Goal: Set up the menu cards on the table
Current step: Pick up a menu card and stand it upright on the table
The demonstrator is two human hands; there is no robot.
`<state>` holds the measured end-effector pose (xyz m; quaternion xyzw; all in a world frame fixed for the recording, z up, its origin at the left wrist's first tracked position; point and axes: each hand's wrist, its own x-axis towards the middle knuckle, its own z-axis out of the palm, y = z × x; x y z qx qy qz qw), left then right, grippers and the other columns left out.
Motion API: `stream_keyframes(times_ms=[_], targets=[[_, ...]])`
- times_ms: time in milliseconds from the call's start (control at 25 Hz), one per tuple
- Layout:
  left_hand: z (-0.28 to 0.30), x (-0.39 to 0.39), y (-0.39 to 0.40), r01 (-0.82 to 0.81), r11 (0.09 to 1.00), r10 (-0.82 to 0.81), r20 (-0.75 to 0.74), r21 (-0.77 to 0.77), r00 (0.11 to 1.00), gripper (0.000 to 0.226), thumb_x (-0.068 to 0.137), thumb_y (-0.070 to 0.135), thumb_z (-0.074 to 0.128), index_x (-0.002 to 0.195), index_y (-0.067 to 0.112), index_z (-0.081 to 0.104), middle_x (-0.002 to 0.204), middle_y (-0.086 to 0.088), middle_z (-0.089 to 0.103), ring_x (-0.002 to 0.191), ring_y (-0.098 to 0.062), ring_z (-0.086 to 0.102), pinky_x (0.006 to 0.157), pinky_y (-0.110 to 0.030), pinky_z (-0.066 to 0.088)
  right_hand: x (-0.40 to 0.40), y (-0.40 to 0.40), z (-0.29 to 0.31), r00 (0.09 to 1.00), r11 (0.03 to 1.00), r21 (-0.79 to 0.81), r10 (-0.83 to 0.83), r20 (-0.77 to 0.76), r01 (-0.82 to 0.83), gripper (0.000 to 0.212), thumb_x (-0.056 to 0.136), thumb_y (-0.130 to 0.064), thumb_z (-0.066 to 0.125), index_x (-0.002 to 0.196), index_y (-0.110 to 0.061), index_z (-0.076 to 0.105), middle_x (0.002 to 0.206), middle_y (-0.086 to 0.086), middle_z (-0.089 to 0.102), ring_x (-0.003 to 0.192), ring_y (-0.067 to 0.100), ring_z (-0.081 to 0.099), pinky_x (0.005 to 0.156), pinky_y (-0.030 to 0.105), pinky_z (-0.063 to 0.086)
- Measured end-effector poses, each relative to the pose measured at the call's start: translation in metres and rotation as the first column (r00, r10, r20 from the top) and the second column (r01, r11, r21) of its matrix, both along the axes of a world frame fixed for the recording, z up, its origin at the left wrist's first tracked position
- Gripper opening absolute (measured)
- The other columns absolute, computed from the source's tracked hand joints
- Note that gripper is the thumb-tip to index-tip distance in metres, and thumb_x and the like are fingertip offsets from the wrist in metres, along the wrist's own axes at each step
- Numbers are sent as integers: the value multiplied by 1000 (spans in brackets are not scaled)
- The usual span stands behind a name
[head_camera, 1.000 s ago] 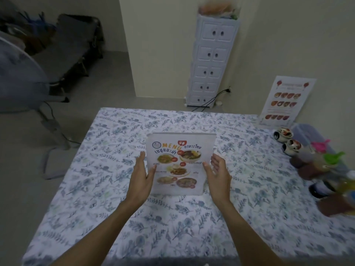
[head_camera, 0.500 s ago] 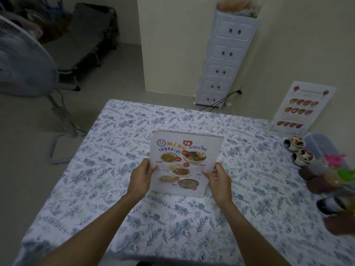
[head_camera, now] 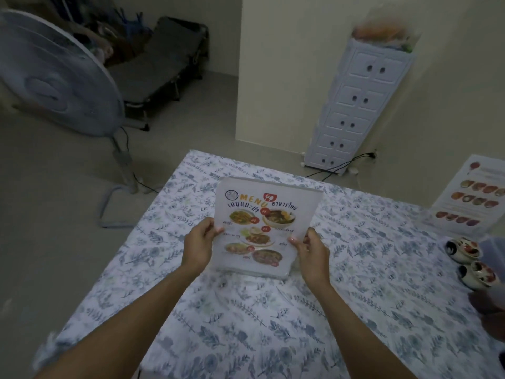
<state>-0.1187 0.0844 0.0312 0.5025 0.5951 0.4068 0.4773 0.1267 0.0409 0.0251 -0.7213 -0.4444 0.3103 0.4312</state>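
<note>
Menu [head_camera: 262, 228] upright over counter [head_camera: 355, 283], long axis vertical, top tilted away, print facing the wearer. White laminated card, orange "MENU" heading, dish photos. Left hand [head_camera: 198, 243] and right hand [head_camera: 311, 248] pinch its side edges.

hands [head_camera: 257, 246] now pinching menu card [head_camera: 266, 222] edges, card lifted

A home room: folding cot [head_camera: 161, 64], standing fan [head_camera: 54, 75].
</note>
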Motion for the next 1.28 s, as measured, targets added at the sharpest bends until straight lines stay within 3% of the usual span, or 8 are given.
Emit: stream_keyframes(times_ms=[200,320,360,480,560,720,920,1280], targets=[[13,-61,92,-12,1000,12,48,14,999,14,93,16,59,80,19,63,95,-10,70,97,-33,67,85,-51,56,-57,93,17,1000,999,44,25,-11,-24,21,92,-18,65,97,1,57,93,10,72,83,21,70,69,37,59],[18,-92,164,-20,1000,18,111,19,994,17,92,12,59,82,23,66,96,-6,70,93,-27,67,85,-49,57,-89,162,22,1000,997,72,17,6,-17,16,90,-19,67,86,-8,57,81,-1,69,73,15,65,56,17,52],[20,-100,189,-16,1000,13,129,20,991,17,92,11,59,84,22,66,96,-5,70,93,-26,67,84,-47,57,-98,185,22,1000,997,76,2,4,-2,17,90,-19,68,84,-8,57,79,0,67,73,16,64,54,17,50],[20,-119,262,-14,1000,10,158,23,987,9,91,8,59,93,13,67,97,-8,71,97,-32,67,76,-39,58,-120,254,18,998,995,77,-58,-14,59,29,89,-20,69,98,6,59,92,19,70,83,34,68,71,43,59],[16,-125,305,-26,1000,23,161,16,987,12,90,5,59,100,6,66,105,-16,70,102,-38,67,84,-47,58,-129,295,12,996,994,72,-81,-27,82,32,88,-18,70,104,8,58,101,26,69,94,40,68,80,55,57],[4,-128,373,-45,999,45,178,-4,983,17,88,0,60,105,1,65,112,-21,67,111,-44,62,96,-57,51,-137,360,3,990,991,50,-124,-73,128,24,86,-12,71,102,4,61,90,16,68,85,29,66,81,59,57],[-15,-128,420,-65,997,71,165,-40,984,13,88,4,63,99,9,66,116,-20,69,110,-38,65,97,-53,52,-138,407,-9,988,989,20,-144,-56,146,20,85,-13,72,99,-1,63,77,1,60,75,19,59,75,56,58],[-40,-122,445,-32,997,40,122,-69,992,13,89,9,64,101,13,66,116,-18,69,109,-35,66,97,-51,52,-133,424,-26,988,988,-7,-153,13,153,24,87,-17,71,96,2,58,83,7,57,81,21,58,75,56,59]])
